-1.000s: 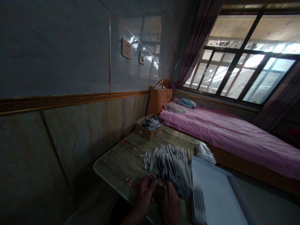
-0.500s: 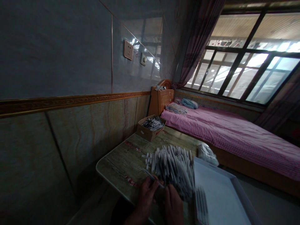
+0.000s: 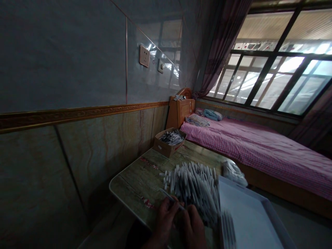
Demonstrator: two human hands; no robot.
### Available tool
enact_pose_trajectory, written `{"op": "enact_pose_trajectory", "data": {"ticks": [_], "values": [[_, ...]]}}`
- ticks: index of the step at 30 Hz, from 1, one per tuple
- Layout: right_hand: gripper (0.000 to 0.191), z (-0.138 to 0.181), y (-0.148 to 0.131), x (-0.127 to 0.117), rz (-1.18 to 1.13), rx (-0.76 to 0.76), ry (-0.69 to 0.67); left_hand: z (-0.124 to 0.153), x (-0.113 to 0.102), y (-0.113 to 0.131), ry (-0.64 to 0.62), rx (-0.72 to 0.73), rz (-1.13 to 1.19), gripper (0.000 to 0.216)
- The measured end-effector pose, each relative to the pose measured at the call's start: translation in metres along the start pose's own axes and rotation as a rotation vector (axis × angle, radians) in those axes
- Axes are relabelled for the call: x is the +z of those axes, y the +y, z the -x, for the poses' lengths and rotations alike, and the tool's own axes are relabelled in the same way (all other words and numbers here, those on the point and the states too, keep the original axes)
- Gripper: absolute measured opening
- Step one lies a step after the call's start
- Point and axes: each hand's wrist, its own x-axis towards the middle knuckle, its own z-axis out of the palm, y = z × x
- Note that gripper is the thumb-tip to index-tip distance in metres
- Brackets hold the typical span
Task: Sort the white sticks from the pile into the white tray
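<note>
A large loose heap of slim white plastic tubes or pens [image 3: 194,188] lies on a wood-patterned folding table [image 3: 132,183]. My left hand [image 3: 164,221] grips one slim white tube [image 3: 171,199] at the heap's near edge, its tip pointing up and to the left. My right hand [image 3: 192,230] curls beside it, touching the heap's front. Its fingers are partly hidden, and I cannot tell whether it holds anything. A white shallow tray [image 3: 246,218] with a blurred bundle of tubes [image 3: 228,230] sits right of my hands.
A cardboard box [image 3: 168,141] of dark-and-white tubes stands at the table's far end. A white plastic bag [image 3: 234,173] lies beyond the tray. A bed with a pink checked sheet [image 3: 259,155] runs along the table's right side. A tiled wall [image 3: 90,148] borders the left.
The whole view has drifted, so the room sits slightly further right and lower. My hands stay at the heap's near edge, and the tube remains in my left hand.
</note>
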Motion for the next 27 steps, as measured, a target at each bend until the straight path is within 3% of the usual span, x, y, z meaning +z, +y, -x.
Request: {"op": "enact_pose_trajectory", "data": {"ticks": [5, 7, 15, 24, 27], "values": [[0.045, -0.002, 0.008, -0.01, 0.169, -0.261, 0.015, 0.002, 0.002, 0.001, -0.005, -0.008, -0.058, 0.041], [0.043, -0.002, 0.008, -0.014, 0.195, -0.295, 0.007, 0.002, 0.001, 0.001, 0.003, 0.001, -0.064, 0.042], [0.045, -0.004, -0.012, -0.01, 0.011, -0.062, -0.05, 0.002, 0.002, 0.003, 0.013, -0.018, -0.076, 0.045], [0.043, -0.003, -0.014, -0.009, -0.005, -0.002, -0.059, 0.001, 0.003, 0.004, 0.034, -0.03, -0.028, 0.045], [0.051, -0.004, -0.012, -0.01, 0.017, -0.018, -0.051, 0.001, 0.004, 0.004, 0.01, -0.008, -0.024, 0.043]]}}
